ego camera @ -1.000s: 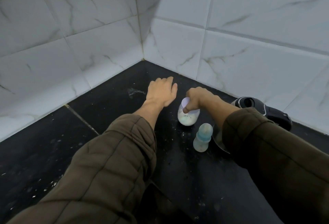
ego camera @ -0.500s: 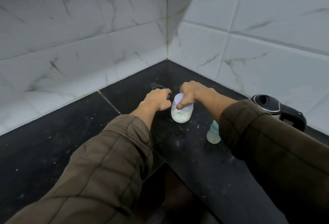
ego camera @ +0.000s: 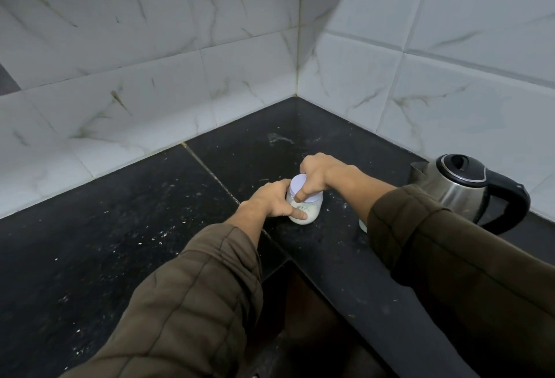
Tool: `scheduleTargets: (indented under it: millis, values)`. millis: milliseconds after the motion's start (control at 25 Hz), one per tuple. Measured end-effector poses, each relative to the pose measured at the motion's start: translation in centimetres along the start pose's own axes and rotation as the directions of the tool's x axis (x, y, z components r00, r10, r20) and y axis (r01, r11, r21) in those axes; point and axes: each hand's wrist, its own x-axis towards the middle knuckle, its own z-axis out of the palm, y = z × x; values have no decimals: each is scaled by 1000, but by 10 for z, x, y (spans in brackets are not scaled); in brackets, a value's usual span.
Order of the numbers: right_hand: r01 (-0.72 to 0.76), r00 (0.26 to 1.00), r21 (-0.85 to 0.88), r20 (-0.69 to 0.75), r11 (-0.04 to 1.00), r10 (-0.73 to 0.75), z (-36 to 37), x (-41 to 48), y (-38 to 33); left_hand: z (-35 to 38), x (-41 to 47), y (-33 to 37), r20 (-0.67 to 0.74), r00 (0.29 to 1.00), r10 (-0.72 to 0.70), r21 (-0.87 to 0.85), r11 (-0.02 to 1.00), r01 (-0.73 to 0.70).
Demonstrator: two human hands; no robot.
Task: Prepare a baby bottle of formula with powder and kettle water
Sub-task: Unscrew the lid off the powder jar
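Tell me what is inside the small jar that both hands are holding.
Through the clear wall of the jar a whitish powder shows, filling the lower part. The lid and the fingers cover the rest, so its exact level stays hidden.

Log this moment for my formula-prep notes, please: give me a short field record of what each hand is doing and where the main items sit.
surface: black counter in a tiled corner
powder jar: upright on the counter, white powder inside
lid: pale, on top of the jar
left hand: wrapped around the jar body
right hand: gripping the lid from above
kettle: steel with black handle, to the right, untouched
baby bottle: mostly hidden behind the right sleeve
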Motion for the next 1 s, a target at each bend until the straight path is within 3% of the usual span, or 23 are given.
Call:
scheduleTargets:
  millis: [360, 520, 1000]
  values:
    - [6, 1000, 33, 0, 999, -6, 21, -1, 4, 33, 5, -8, -108, 993, -42, -243, 970, 14]
    - [1, 1000, 11, -1, 1000, -1, 22, 0, 3, 35, 7, -13, -131, 991, -12, -276, 961, -25]
    - [165, 986, -3, 40, 986, -164, 20, 19, 13, 35, 13, -25, -134, 990, 40, -351, 932, -85]
